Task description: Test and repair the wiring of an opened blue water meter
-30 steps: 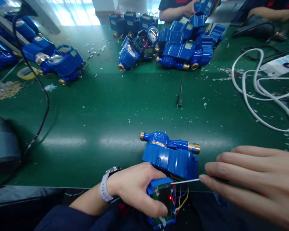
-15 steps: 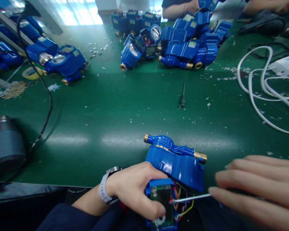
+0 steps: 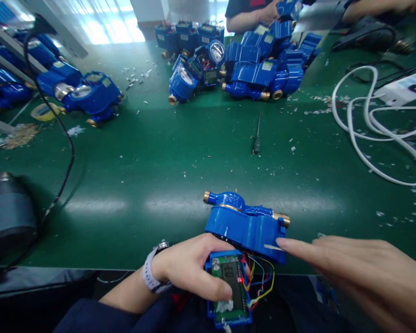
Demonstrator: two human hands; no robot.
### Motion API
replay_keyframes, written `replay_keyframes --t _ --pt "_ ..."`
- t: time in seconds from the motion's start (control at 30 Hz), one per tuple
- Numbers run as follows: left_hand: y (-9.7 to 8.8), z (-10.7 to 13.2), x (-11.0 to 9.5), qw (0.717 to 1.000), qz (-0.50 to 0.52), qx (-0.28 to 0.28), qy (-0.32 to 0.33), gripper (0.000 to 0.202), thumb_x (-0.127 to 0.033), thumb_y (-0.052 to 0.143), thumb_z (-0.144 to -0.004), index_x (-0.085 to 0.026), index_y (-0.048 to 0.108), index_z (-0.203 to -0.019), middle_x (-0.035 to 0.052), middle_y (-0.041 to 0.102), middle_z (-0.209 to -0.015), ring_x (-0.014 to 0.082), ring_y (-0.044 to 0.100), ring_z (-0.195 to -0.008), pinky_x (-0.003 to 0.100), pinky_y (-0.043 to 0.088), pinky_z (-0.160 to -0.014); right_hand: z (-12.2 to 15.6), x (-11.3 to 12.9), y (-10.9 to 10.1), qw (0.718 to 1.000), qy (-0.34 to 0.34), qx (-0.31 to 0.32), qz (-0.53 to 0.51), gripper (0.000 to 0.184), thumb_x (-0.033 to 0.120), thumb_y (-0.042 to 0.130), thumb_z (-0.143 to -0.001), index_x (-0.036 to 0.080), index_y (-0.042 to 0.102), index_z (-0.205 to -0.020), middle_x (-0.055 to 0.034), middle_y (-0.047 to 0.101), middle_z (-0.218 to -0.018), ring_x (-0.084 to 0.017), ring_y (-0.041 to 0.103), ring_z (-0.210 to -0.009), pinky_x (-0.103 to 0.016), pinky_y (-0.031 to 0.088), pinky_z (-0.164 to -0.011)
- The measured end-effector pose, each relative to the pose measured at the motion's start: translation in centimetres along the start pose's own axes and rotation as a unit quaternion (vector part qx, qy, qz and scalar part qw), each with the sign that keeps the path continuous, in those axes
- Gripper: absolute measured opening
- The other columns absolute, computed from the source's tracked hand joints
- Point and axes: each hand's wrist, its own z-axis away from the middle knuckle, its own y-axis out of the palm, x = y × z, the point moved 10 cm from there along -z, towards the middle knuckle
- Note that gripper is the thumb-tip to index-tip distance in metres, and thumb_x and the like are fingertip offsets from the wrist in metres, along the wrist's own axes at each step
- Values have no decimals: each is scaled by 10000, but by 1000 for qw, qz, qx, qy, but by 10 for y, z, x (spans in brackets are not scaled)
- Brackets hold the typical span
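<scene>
A blue water meter (image 3: pixel 244 224) with brass ends lies at the near table edge, its case open. My left hand (image 3: pixel 190 268), with a watch on the wrist, grips the blue display module (image 3: pixel 229 289). That module shows a green circuit board, an LCD and a red light. Red, yellow and blue wires (image 3: pixel 261 277) run from it into the meter. My right hand (image 3: pixel 353 273) pinches a thin metal tool (image 3: pixel 272 247), fingers stretched along it. Only the tool's tip shows, resting against the meter's right side.
A pile of blue meters (image 3: pixel 249 64) sits at the far middle, with another person's arm (image 3: pixel 249 16) behind it. More meters (image 3: pixel 86 95) lie far left. A screwdriver (image 3: pixel 257 136) lies mid-table, white cable (image 3: pixel 370 125) to the right, a black cable (image 3: pixel 67 152) and dark cylinder (image 3: pixel 7 215) to the left.
The tool tip has left the circuit board and moved up to the meter's side. My left hand has turned the display module so its LCD faces up.
</scene>
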Motion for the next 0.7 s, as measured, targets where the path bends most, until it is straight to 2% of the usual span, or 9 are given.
replay_keyframes --t 0.1,0.2,0.3,0.4,0.5,0.57,0.63,0.7 --pt "2 0 -1 1000 3 0 10 468 -508 667 -745 -108 681 -987 58 648 -790 150 542 -659 267 484 -638 -13 17 -1 997 -65 37 -5 660 -18 305 -848 285 448 -1417 -42 673 -1014 -168 678 -805 -248 553 -588" --pt "3 0 -6 999 12 -11 33 453 -540 617 -805 -118 674 -957 46 623 -801 145 515 -679 256 467 -654 -25 28 -4 993 -108 35 30 640 -31 327 -804 236 491 -1362 -24 670 -903 -179 665 -659 -264 520 -489" --pt "2 0 -7 999 19 -25 37 425 -505 604 -822 -107 680 -949 52 626 -824 154 525 -711 255 461 -669 -28 36 2 990 -128 54 32 607 -33 339 -806 214 489 -1340 -23 677 -888 -183 664 -625 -269 527 -492" --pt "2 0 -1 999 33 -37 13 354 -413 627 -790 -100 686 -945 42 625 -798 149 523 -704 250 452 -661 -30 32 8 996 -62 55 -28 483 12 340 -885 223 504 -1287 -37 689 -980 -188 684 -699 -278 561 -568" --pt "4 0 5 998 50 -41 -14 271 -346 680 -716 -124 668 -871 -7 579 -722 112 464 -633 222 419 -597 -30 24 21 991 47 61 -114 252 199 422 -999 250 525 -1224 -30 676 -1080 -187 684 -868 -282 586 -708" --pt "7 0 7 997 67 -32 -26 241 -303 707 -667 -142 644 -835 -23 568 -719 104 456 -624 213 416 -577 -32 26 26 985 70 53 -149 269 253 469 -1003 252 506 -1269 -42 638 -1207 -189 643 -1041 -292 568 -839" --pt "12 -1 9 996 85 -9 -40 257 -268 718 -635 -153 635 -849 -24 586 -751 108 482 -641 217 436 -587 -36 30 27 980 69 37 -182 328 195 464 -989 245 497 -1311 -46 602 -1289 -173 596 -1138 -276 523 -930" --pt "16 -2 10 994 92 13 -53 310 -238 722 -615 -159 640 -903 -23 604 -789 112 506 -670 224 456 -626 -40 34 31 971 66 43 -225 379 118 465 -959 266 526 -1303 -17 614 -1278 -136 594 -1129 -227 487 -957"
